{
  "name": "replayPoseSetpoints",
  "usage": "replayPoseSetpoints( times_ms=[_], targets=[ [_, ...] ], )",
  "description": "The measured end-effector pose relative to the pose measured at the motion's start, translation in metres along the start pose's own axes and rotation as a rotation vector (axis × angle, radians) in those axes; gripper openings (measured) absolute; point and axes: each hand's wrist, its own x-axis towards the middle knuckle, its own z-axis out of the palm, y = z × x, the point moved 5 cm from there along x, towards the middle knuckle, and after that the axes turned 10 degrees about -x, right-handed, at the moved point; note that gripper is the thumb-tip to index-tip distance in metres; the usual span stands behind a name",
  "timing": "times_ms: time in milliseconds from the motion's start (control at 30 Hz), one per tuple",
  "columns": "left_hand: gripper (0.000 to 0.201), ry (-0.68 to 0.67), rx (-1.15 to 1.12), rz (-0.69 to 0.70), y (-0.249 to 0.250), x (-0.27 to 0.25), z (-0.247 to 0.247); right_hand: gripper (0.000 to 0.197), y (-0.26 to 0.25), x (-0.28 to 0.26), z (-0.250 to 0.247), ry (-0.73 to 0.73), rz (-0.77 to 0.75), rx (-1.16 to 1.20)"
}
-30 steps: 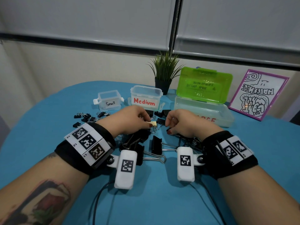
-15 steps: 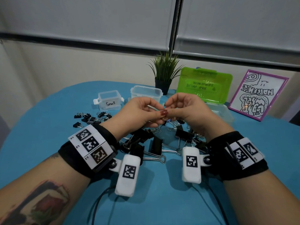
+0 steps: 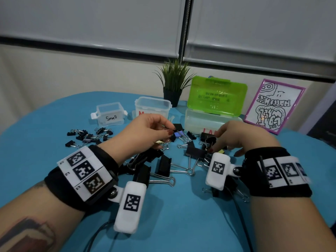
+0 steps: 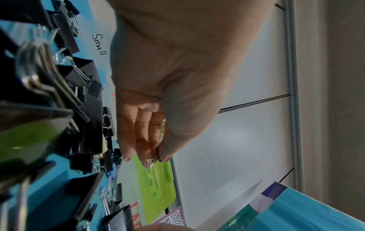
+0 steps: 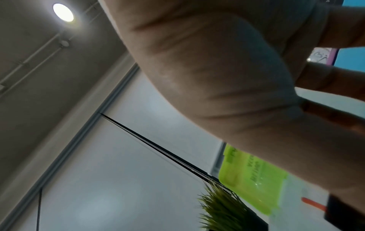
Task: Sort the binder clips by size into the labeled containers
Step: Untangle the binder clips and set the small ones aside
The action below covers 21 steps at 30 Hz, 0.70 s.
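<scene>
- Head view: my left hand (image 3: 145,131) is raised over the pile of binder clips (image 3: 163,160), thumb and fingertips pinched on a small clip's wire handles. My right hand (image 3: 241,137), at 3 o'clock of the pile, reaches fingers-down into the clips; I cannot tell whether it grips one. The Small container (image 3: 111,114) sits at 11 o'clock, the Medium container (image 3: 153,106) at 12, the green-lidded Large container (image 3: 214,117) at 1.
- Left wrist view: thumb and fingers (image 4: 144,137) meet on silver wire handles.
- Right wrist view: palm fills the frame; fingertips hidden.
</scene>
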Motion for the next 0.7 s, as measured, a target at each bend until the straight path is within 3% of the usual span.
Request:
replayPoseSetpoints(
  times_ms=[100, 467, 567, 700],
  targets=[
    [0.008, -0.007, 0.017, 0.015, 0.0, 0.001, 0.001, 0.064, -0.005, 0.003, 0.008, -0.019, -0.015, -0.016],
    [0.009, -0.014, 0.024, 0.031, 0.003, 0.0, 0.002, 0.048, -0.029, -0.002, 0.014, -0.135, -0.304, 0.288],
    [0.012, -0.016, 0.043, 0.034, 0.002, 0.0, 0.002, 0.048, -0.01, -0.006, 0.003, -0.088, -0.19, 0.084],
    [0.01, -0.02, 0.082, 0.042, 0.003, -0.001, 0.001, 0.033, 0.008, -0.006, 0.009, -0.176, -0.053, -0.073]
  ],
)
